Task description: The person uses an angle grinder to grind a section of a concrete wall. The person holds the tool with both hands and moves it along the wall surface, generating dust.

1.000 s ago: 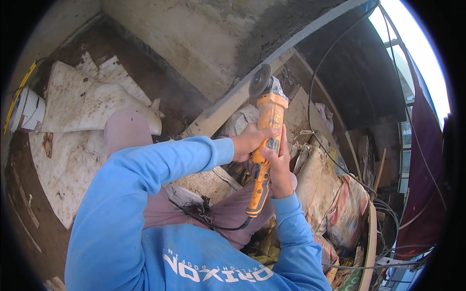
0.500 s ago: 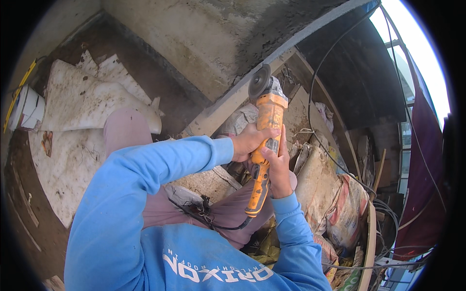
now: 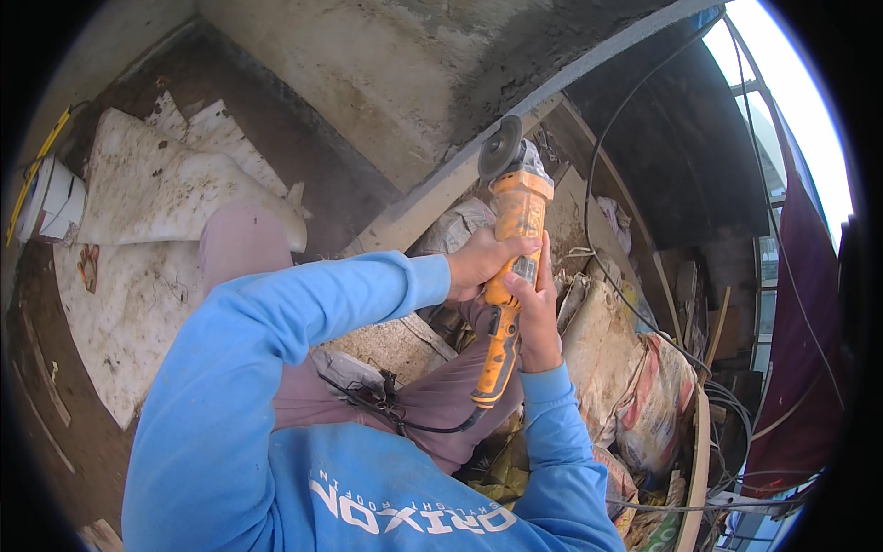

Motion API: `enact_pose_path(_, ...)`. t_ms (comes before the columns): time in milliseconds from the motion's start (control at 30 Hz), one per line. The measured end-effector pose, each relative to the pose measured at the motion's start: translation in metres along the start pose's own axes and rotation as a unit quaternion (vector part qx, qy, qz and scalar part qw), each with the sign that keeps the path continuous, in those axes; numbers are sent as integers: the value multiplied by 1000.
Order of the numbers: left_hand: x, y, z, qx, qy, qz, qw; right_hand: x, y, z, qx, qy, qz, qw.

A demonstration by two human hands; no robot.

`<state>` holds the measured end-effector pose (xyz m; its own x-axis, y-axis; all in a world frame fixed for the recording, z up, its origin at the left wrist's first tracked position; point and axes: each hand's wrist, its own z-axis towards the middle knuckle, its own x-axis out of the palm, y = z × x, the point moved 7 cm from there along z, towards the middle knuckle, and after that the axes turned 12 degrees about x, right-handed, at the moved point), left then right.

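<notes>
The left grip (image 3: pixel 480 261) and right grip (image 3: pixel 539 322) wrap snugly around the long orange-and-black plastic angle grinder (image 3: pixel 521 213), probably heavy, stiff, best held mid-body.

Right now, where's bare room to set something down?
Dark floor between the stained white sheet and the plaster wall looks barest. The sheet's middle is open too, though dirty. Crowded: right of the orange angle grinder, with dirty sacks beside a timber strip. Left hand and right hand grip the grinder.
</notes>
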<state>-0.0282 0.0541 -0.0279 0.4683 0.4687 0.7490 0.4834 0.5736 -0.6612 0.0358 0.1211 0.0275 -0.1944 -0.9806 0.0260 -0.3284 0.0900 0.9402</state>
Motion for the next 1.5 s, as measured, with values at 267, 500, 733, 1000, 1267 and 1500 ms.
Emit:
enact_pose_path(267,5,-12,4,16,1,-16,1000,-1,6,3,-2,-5,-6,1000)
enact_pose_path(500,6,-15,4,15,4,0,1000,1,10,2,3,-12,0,1000)
enact_pose_path(733,2,2,-3,5,-5,-18,1000,4,-2,-3,15,-2,25,1000)
enact_pose_path(1000,-7,17,-12,-41,-33,-12,999,0,-15,-6,38,2,16,999)
enact_pose_path(1267,-12,25,-9,-33,-17,-19,999,0,-17,-6,36,1,11,999)
enact_pose_path(1500,-4,6,-8,-25,-14,3,1000,0,-10,-2,14,-4,2,1000)
